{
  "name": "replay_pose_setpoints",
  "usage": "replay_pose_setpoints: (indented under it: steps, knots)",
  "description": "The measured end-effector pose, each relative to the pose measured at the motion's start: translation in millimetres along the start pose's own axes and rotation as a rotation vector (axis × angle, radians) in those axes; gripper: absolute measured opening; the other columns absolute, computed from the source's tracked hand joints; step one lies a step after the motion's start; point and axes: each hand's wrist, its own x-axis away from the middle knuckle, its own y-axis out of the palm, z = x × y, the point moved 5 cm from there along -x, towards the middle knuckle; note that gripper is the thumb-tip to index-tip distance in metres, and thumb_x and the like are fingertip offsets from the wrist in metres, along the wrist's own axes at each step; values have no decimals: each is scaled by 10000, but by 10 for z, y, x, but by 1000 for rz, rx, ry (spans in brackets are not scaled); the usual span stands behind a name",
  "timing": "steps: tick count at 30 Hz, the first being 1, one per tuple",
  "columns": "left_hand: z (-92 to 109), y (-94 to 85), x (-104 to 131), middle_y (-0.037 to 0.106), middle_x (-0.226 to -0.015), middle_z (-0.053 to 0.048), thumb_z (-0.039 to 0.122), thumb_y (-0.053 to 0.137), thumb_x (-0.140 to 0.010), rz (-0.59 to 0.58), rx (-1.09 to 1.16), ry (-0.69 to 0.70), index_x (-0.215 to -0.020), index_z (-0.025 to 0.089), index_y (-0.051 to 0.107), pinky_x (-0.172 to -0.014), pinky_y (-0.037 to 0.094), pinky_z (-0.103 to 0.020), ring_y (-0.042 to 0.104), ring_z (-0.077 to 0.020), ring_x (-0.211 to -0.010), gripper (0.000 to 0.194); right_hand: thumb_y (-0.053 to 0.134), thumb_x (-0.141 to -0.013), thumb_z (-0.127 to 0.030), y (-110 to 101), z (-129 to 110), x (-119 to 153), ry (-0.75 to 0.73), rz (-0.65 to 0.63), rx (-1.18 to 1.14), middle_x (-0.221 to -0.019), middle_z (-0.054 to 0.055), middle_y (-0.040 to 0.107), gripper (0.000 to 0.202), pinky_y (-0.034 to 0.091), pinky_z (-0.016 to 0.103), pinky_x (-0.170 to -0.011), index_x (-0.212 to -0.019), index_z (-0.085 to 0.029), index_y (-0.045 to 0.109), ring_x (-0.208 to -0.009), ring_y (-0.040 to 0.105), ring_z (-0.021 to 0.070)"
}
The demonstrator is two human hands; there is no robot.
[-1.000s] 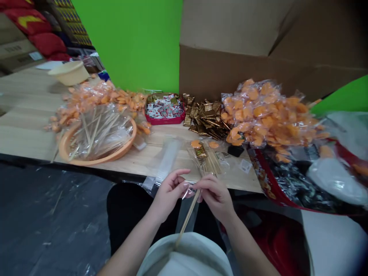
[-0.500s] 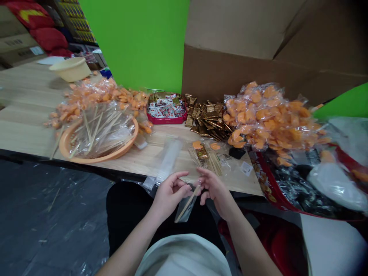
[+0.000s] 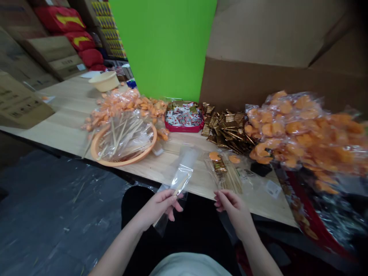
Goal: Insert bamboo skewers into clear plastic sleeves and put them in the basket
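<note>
At a pale table [image 3: 69, 111] before a green panel [image 3: 166, 46], my left hand [image 3: 161, 207] pinches one clear bag [image 3: 180, 186] at the front edge. Apart from it, my right hand [image 3: 231, 205] is by loose sticks [image 3: 233, 179], its grip unclear; one orange basin [image 3: 126, 163] and one pink tray [image 3: 184, 129] stand farther back.

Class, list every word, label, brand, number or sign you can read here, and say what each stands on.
None can be read with certainty.
Left-edge carton: dark print and symbols, too blurred.
Stacked carton behind it: print too blurred.
Red-and-white sachets: print too small.
Small white slip: marks too small.
Red packaging at right: too blurred.
</note>
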Motion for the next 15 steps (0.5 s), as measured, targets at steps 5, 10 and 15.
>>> replay_pose_setpoints:
  steps: [5, 10, 15]
  knots:
    - [106, 37, 26, 665, -772, -63, 406, 520, -818, -52, -15, 18, -1030, 123, 575, -498, 382, -201, 559, -85, -486, 358, 576, -753, -488, 269, -184, -6, -35, -156, -52, -825, 81, 648, 429, 502, 280, -561, -1012, -149, 622, -684, 610, 170]
    - [459, -372, -14, 661, -836, -64, 428, 441, -850, 180, -315, 188, -967, 150, 569, -545, 426, -238, 567, -108, -522, 328, 522, -749, -460, -51, -79, -204, -117, -57, 356, -845, 95, 656, 355, 484, 308, -601, -900, -157, 632, -742, 610, 216]
    - [1559, -1471, 81, 635, -1012, -123, 331, 473, -836, 982, -1060, 461, -1096, 165, 531, -784, 444, -383, 615, -258, -885, 314, 438, -752, -353, -853, 386, -683, -77, 265, 885, -757, 127, 653, 277, 445, 352, -643, -794, -144, 616, -693, 602, 251]
